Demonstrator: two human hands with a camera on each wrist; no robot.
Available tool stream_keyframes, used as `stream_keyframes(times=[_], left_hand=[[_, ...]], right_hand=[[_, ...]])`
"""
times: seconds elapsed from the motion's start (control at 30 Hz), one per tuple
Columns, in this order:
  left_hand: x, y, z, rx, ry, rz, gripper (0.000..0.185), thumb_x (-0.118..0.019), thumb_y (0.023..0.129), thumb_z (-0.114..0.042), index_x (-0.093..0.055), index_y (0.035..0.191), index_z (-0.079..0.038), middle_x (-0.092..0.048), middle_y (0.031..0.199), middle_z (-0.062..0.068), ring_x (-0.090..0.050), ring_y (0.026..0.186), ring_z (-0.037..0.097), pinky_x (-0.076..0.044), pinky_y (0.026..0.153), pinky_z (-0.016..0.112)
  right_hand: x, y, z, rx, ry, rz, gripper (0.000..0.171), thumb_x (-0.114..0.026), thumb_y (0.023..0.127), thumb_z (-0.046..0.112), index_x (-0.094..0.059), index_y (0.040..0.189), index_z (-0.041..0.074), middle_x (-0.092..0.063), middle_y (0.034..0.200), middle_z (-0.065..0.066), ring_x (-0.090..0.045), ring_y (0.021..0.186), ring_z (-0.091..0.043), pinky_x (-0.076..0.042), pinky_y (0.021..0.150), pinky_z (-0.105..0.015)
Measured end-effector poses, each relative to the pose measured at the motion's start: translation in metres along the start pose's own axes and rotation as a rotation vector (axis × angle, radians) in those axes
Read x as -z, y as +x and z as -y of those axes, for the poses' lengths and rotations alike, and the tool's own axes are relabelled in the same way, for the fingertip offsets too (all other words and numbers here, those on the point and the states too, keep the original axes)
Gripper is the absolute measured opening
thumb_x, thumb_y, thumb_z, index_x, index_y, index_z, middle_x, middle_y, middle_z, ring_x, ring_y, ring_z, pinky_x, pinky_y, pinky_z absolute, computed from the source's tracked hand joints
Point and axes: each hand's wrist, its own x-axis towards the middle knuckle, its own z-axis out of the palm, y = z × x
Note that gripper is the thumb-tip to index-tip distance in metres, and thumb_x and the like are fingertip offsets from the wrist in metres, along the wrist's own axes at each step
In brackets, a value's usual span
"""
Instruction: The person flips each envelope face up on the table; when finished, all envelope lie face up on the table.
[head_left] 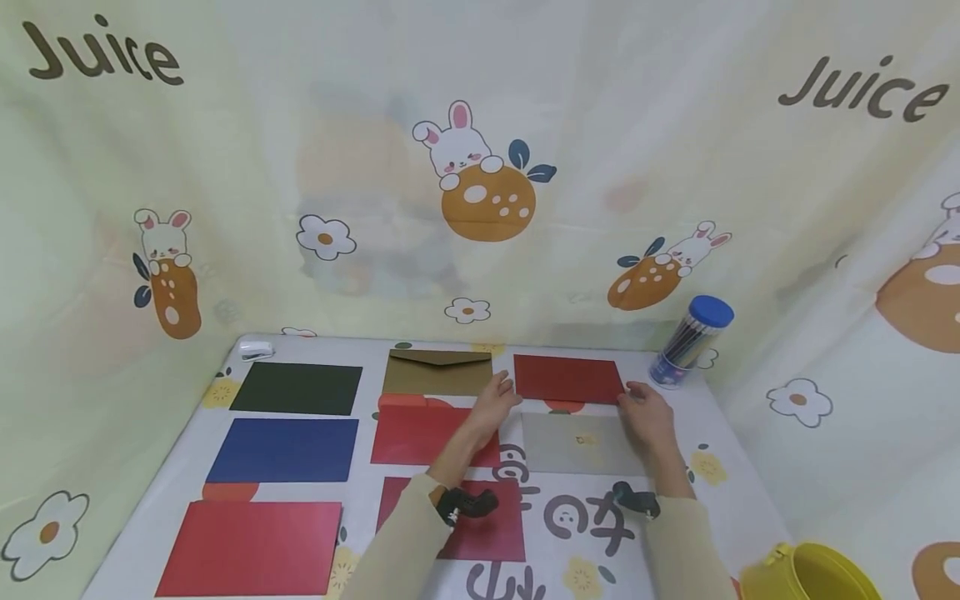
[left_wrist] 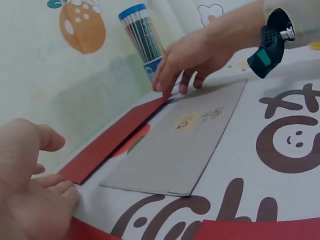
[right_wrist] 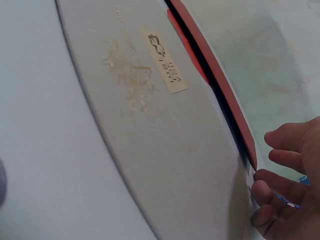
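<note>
A dark red envelope (head_left: 567, 379) lies at the back of the table, right of the middle. My right hand (head_left: 648, 417) is at its right end, fingertips right at the corner in the right wrist view, thumb apart from the fingers. Near the envelope's left end my left hand (head_left: 491, 408) has its fingers loosely extended, with nothing between them. A grey envelope (head_left: 577, 443) with a small printed label lies just in front of the dark red one. Behind my left hand is a gold envelope (head_left: 435, 379) with its flap showing; my left forearm partly covers a red envelope (head_left: 420, 435).
At left lie a black envelope (head_left: 296, 389), a blue one (head_left: 283, 450) and a larger red one (head_left: 251, 548). Another red envelope (head_left: 487, 537) is under the left forearm. A blue-lidded pencil tub (head_left: 690, 342) stands back right, a white stapler (head_left: 256, 350) back left, a yellow bucket (head_left: 772, 575) front right.
</note>
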Motion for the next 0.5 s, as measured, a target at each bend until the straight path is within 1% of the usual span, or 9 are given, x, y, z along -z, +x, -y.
stream_keyframes(times=[0.13,0.23,0.3,0.4,0.5], left_hand=[[0.0001,-0.0002,-0.0020,-0.001,0.045,0.006,0.067,-0.053,0.102,-0.014,-0.020,0.160,-0.004,-0.030,0.161,0.022,-0.032,0.148,0.035,-0.027,0.119,0.049],[0.0006,-0.0003,-0.0033,-0.005,0.054,0.003,0.067,-0.054,0.102,-0.014,-0.020,0.159,-0.001,-0.031,0.160,0.024,-0.035,0.146,0.037,-0.029,0.118,0.049],[0.0007,0.0006,-0.0032,-0.008,0.041,-0.002,0.066,-0.054,0.103,-0.013,-0.022,0.158,0.000,-0.033,0.158,0.026,-0.037,0.145,0.038,-0.030,0.118,0.049],[-0.0005,0.0024,-0.0011,-0.013,0.008,-0.023,0.062,-0.053,0.102,-0.011,-0.025,0.156,0.004,-0.040,0.153,0.028,-0.043,0.141,0.038,-0.034,0.116,0.048],[-0.0012,0.0027,0.0026,0.001,-0.004,-0.062,0.058,-0.053,0.102,-0.010,-0.031,0.153,0.006,-0.050,0.146,0.027,-0.052,0.134,0.034,-0.040,0.112,0.044]], right_hand=[[0.0001,-0.0005,0.0033,0.028,-0.021,-0.008,0.049,-0.054,0.102,0.027,-0.050,0.143,0.000,-0.052,0.143,-0.028,-0.042,0.135,-0.048,-0.029,0.113,-0.061],[-0.0011,-0.0011,0.0065,0.037,-0.021,-0.004,0.049,-0.054,0.102,0.026,-0.050,0.142,-0.001,-0.053,0.141,-0.027,-0.042,0.135,-0.048,-0.029,0.113,-0.060],[-0.0018,-0.0014,0.0078,0.037,-0.020,-0.008,0.049,-0.053,0.102,0.027,-0.051,0.142,0.000,-0.053,0.141,-0.027,-0.042,0.136,-0.047,-0.029,0.113,-0.060],[-0.0023,-0.0021,0.0079,0.030,-0.023,-0.015,0.049,-0.052,0.103,0.026,-0.050,0.143,-0.001,-0.053,0.142,-0.027,-0.042,0.136,-0.047,-0.029,0.113,-0.060],[-0.0028,-0.0036,0.0068,0.015,-0.036,-0.011,0.048,-0.051,0.102,0.021,-0.049,0.144,-0.002,-0.051,0.143,-0.028,-0.041,0.136,-0.048,-0.030,0.113,-0.060]])
